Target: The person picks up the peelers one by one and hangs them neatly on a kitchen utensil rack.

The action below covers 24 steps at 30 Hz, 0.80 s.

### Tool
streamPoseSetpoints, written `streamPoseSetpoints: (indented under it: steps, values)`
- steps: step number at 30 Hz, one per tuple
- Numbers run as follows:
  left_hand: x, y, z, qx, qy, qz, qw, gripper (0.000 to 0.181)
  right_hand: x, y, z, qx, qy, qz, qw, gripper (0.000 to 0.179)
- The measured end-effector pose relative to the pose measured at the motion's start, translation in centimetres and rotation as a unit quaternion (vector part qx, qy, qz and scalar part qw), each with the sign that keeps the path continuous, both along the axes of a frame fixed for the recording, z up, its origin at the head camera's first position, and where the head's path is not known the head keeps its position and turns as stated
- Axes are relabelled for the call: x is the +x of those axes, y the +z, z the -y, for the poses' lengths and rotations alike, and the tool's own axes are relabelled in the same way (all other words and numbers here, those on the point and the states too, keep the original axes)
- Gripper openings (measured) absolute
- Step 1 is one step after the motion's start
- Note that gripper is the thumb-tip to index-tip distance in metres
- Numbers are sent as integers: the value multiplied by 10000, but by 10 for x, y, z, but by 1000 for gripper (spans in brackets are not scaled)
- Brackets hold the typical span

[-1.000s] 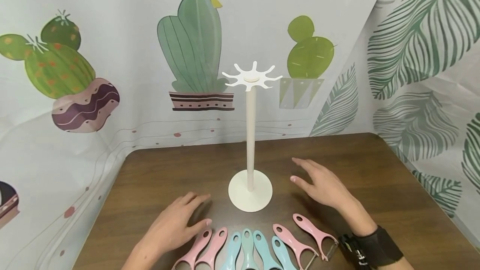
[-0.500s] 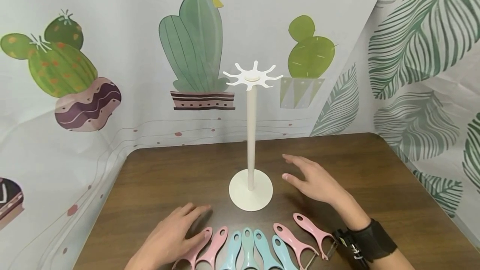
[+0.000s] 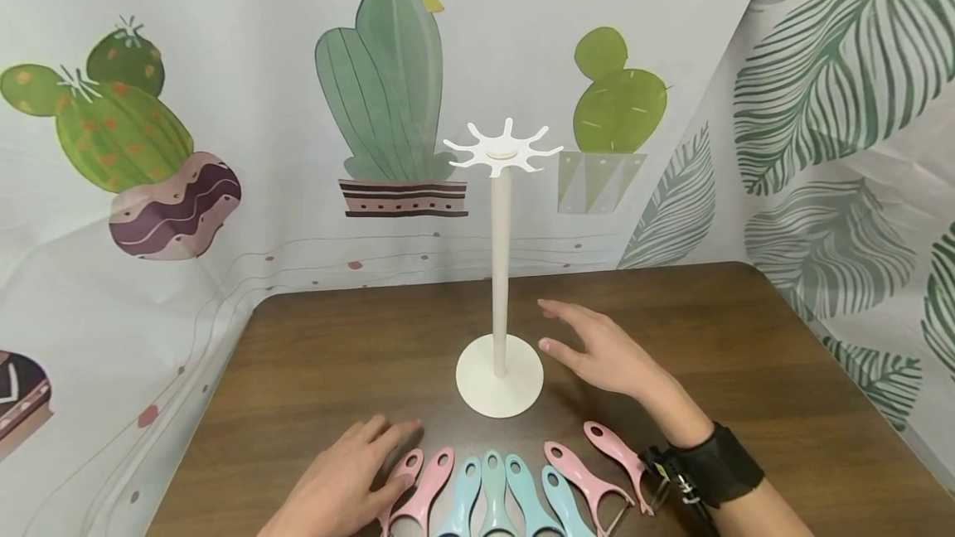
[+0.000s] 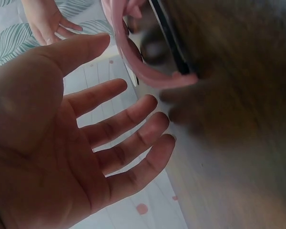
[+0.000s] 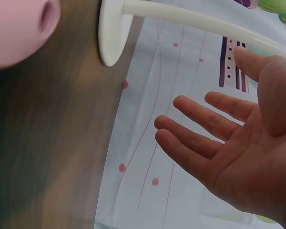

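A white stand [image 3: 500, 272] with a round base and a star-shaped ring of hooks rises from the middle of the table. My right hand [image 3: 600, 350] hovers just right of its base, fingers spread and holding nothing. Low at the left, my left hand [image 3: 339, 479] has loosely bent fingers, and its thumb overlaps the leftmost pink peeler [image 3: 409, 464] in the head view. The left wrist view shows an empty palm [image 4: 43, 143] beside the pink peeler's head [image 4: 128, 52]. In the right wrist view, the stand's base [image 5: 110, 38] lies beyond the fingers [image 5: 200, 114].
Several pink and blue peelers fan out along the near side of the brown table [image 3: 336, 346], handles toward the stand. One pink peeler [image 3: 613, 446] lies near the right wrist's black strap [image 3: 719, 466]. A cactus-print cloth [image 3: 261, 106] hangs behind the table.
My right hand has moved left toward the stand. My left hand has shifted slightly down toward the near edge. The peelers and stand have stayed in place.
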<state>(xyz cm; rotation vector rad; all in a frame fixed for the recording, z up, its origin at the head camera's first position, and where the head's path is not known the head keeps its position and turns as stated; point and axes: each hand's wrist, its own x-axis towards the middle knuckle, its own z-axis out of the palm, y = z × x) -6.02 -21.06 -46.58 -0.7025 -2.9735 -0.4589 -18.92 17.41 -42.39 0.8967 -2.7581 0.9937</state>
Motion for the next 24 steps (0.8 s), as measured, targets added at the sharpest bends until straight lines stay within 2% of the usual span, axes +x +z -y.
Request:
streamPoseSetpoints:
  steps: [6,13,20,24]
  values:
    - [2,-2,-1,-147,-7,-68,9999,59,-3,6,12,-186,162,31,9997,61]
    - [4,-4,-3,-286,181,-85,9994,61,-5,10,25,-362,299,120,9988,62]
    - [9,-5,-5,-256,436,223,9985,65,-6,15,39,-527,424,250,9974,60]
    - [10,-7,-4,-302,427,365,9980,66,-6,16,47,-687,493,318,9959,58]
